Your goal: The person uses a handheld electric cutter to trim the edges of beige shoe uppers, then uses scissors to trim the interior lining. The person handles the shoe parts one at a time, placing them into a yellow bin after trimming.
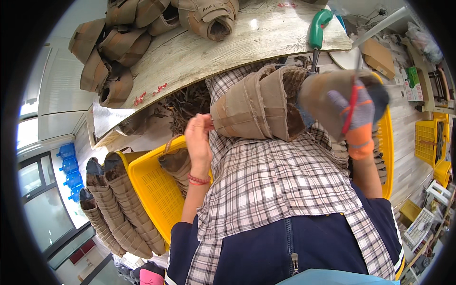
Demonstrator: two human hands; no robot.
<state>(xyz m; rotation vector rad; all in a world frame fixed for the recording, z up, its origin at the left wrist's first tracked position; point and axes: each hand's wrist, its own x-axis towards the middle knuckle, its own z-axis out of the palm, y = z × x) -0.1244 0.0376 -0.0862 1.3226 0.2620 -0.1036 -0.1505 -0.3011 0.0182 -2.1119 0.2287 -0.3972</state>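
Across my lap, over a checked apron, lies a nested stack of brown fur-lined cloth caps, its furry opening facing right. My bare left hand is at the stack's left end with fingers loosely bent, holding nothing that I can see. On the right, my right hand, in a grey and orange glove, is closed on a slim red-handled tool. Against the same hand is another brown cap, blurred by motion. The tool's kind is unclear, and the palm side of the glove is hidden.
A pale wood-grain table ahead carries more brown caps, red scraps and a green-handled tool. Yellow baskets stand at both sides. Long cap stacks lean at left. Dark scraps lie under the table.
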